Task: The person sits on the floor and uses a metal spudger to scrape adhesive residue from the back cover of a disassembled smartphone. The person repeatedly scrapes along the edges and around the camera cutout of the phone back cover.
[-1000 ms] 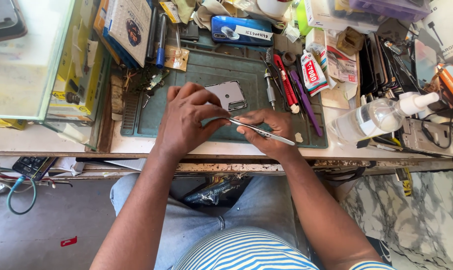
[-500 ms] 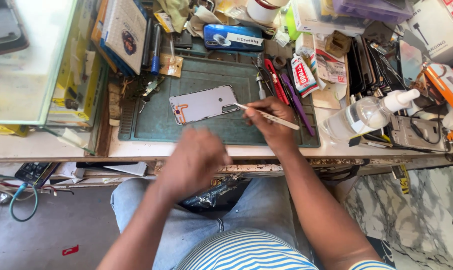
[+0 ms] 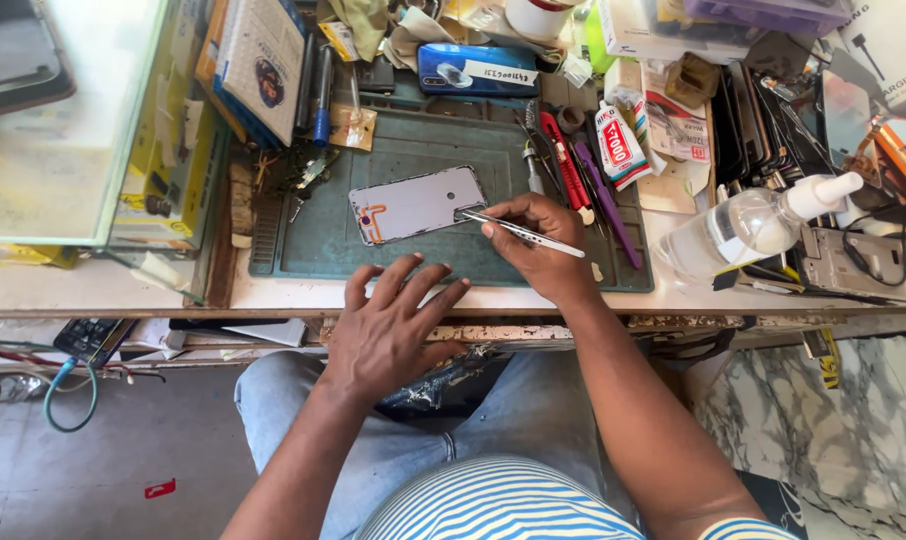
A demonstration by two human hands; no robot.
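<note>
— Pinched between thumb and fingers of the right hand [image 3: 538, 240]: a pair of slim metal tweezers [image 3: 521, 230], tips pointing left and touching the right edge of the phone back panel [image 3: 416, 204].

— And the panel itself?

— Lying flat on the green work mat [image 3: 413, 255], a little left of centre, tilted slightly, pale silver side up, small round hole near the right end, orange patch at the left end.

— Left hand [image 3: 391, 330]?

— Empty. Fingers spread wide, fingertips resting at the near edge of the bench [image 3: 123, 290], just short of the mat. Well apart from the panel, holding nothing.

— Around the mat?

— Crowded. Along the right edge of the mat, a red-handled tool [image 3: 565, 160] and a purple one [image 3: 605, 195] lying side by side. Just beyond, a small glue tube [image 3: 621, 148] in red and white. Further right, a clear plastic bottle [image 3: 738, 228] with a white nozzle, lying on its side. At the far edge of the mat, a blue phone [image 3: 478, 68] with a white label strip stuck on. On the left, a stack of yellow boxes [image 3: 168, 160] beside a glass panel [image 3: 63, 130].

— Below the bench?

— Knees in blue jeans and a blue-and-white striped shirt. At the left, a looped light-blue cable [image 3: 70, 395] hanging under the bench edge.
</note>
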